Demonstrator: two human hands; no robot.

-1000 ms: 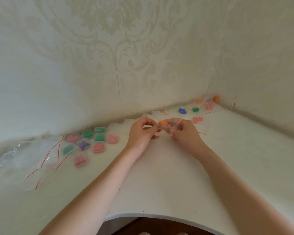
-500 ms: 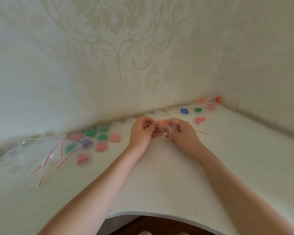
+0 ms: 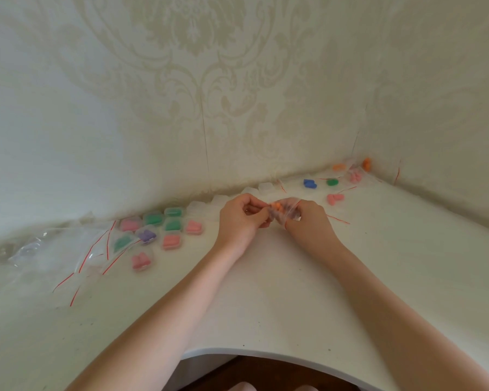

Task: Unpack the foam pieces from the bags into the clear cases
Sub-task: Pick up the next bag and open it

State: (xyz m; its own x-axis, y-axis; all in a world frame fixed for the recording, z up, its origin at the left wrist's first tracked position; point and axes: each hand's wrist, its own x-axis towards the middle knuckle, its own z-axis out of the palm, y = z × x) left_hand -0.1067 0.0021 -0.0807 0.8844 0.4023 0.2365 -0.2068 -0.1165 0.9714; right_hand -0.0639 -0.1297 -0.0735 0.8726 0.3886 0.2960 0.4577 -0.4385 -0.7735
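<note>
Toward the far middle of the white bench, close to the wall, both hands meet over one small clear bag. The left hand has its fingers curled, its grip pinched on the orange foam pieces at the mouth of the bag. The right hand has its grip clamped on the bag itself, fingers curled round the plastic with the red seal line running past them. The foam pieces sit between the two hands, partly inside the bag; how far they are out of it cannot be told.

To the left, near the wall, lies a cluster of filled clear cases holding pink, green and purple foam. Further left is a loose heap of empty bags with red seal strips. Along the foot of the wall, just beyond the hands, runs a row of empty clear cases.

To the far right, in the corner, several bagged foam pieces remain: a blue one, a green one, a pink one nearer the hands, and orange and pink ones closest to the corner. The wall behind carries pale patterned wallpaper.
</note>
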